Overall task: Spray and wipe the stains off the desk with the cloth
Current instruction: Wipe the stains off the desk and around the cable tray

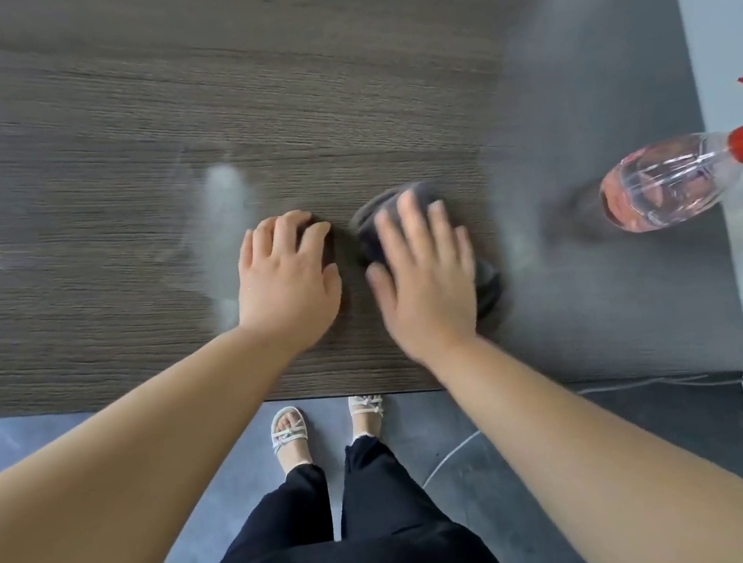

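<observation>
My right hand (pixel 424 272) lies flat on a dark grey cloth (pixel 487 281) near the front edge of the dark wood-grain desk (pixel 140 148), fingers spread over it. The cloth is bunched and shows beyond my fingertips and at my palm's right side. My left hand (pixel 288 280) rests on the desk just left of it, fingers curled down, holding nothing. A clear spray bottle (pixel 663 183) with pinkish liquid, a red collar and a red trigger stands to the right, apart from both hands. A pale wet streak (pixel 226 217) marks the desk left of my left hand.
The desk's front edge (pixel 354 394) runs just below my hands; my legs and sandalled feet stand on the grey floor beneath. A grey panel and a pale wall rise on the right behind the bottle. A cable lies on the floor at right.
</observation>
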`<move>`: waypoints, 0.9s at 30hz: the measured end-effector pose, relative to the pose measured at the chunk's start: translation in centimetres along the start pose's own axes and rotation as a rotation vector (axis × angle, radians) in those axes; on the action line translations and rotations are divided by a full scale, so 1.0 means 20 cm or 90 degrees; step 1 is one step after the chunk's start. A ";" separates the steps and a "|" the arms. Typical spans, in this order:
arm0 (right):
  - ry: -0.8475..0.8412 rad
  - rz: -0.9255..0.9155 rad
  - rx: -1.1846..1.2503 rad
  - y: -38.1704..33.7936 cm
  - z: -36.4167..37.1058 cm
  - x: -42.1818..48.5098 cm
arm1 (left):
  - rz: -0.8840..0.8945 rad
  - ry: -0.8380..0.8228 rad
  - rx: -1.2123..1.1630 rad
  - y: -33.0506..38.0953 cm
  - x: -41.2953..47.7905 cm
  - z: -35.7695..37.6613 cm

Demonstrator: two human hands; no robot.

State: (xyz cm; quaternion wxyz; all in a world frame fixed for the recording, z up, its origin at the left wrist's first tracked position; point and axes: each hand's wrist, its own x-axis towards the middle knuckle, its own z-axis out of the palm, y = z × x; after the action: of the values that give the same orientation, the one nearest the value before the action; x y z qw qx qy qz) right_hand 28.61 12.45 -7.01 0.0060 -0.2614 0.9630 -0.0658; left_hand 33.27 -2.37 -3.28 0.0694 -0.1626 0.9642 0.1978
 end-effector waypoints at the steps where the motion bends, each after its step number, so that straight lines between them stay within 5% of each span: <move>1: -0.027 -0.139 -0.004 0.01 -0.01 -0.09 | -0.001 0.011 -0.021 -0.01 -0.01 0.00; 4: -0.076 -0.378 0.005 0.23 -0.05 -0.22 | -0.018 0.005 -0.059 -0.03 -0.04 -0.03; 6: -0.046 -0.301 -0.018 0.38 -0.05 -0.16 | -0.041 -0.009 -0.060 -0.04 -0.06 -0.05; 11: -0.001 0.117 0.013 0.20 -0.02 0.23 | -0.070 -0.017 -0.056 -0.08 -0.11 -0.04; 13: -0.023 0.077 0.011 0.07 0.00 0.26 | -0.082 -0.025 -0.065 -0.07 -0.10 -0.04; 17: -0.072 -0.256 -0.002 0.10 -0.02 0.03 | -0.096 -0.024 -0.095 -0.03 -0.09 -0.05; 19: -0.078 -0.318 0.015 0.21 -0.06 -0.06 | -0.091 -0.030 -0.101 0.01 -0.08 -0.06; 27: -0.027 -0.095 0.123 0.41 -0.21 -0.19 | 0.149 -0.115 -0.068 0.18 0.01 -0.02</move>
State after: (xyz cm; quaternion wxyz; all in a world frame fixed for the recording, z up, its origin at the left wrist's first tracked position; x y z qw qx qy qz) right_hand 27.67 21.93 -3.97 0.0463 -0.3316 0.9298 -0.1528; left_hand 31.73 0.48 -1.59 0.1235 -0.0345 0.9545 0.2692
